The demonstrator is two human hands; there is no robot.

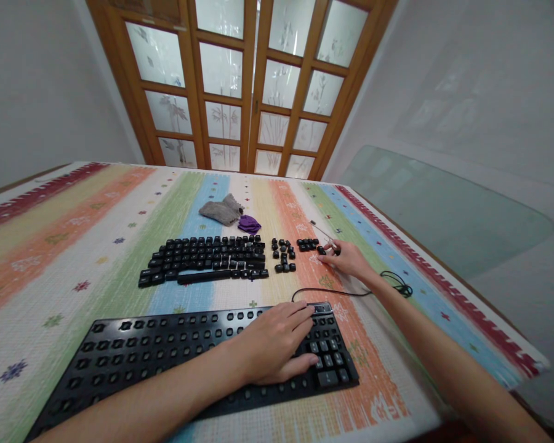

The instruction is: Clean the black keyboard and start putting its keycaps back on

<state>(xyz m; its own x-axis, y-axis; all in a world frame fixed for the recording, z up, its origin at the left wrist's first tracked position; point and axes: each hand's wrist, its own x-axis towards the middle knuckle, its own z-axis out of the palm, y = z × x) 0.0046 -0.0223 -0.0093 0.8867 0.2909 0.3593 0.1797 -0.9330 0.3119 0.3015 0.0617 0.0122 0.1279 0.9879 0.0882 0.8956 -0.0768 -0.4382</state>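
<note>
A black keyboard [212,314] lies at the near side, most of its keycaps off. My left hand [279,341] rests on its right part, fingers spread, the thumb beside the number keys [327,357] still mounted there. Beyond the keyboard, my right hand [348,258] pinches a black keycap [322,250] at the right end of a small group of loose keycaps [307,244]. A thin rod-like tool [322,231] with a dark tip also sticks out from that hand, pointing away to the left; its exact kind is unclear.
Loose keycaps [203,258] lie in keyboard order beyond the keyboard, with a smaller cluster [284,254] beside them. Farther back are a grey cloth [221,210] and a purple cloth [249,224]. A black cable [332,290] runs to a coil [399,284] at right.
</note>
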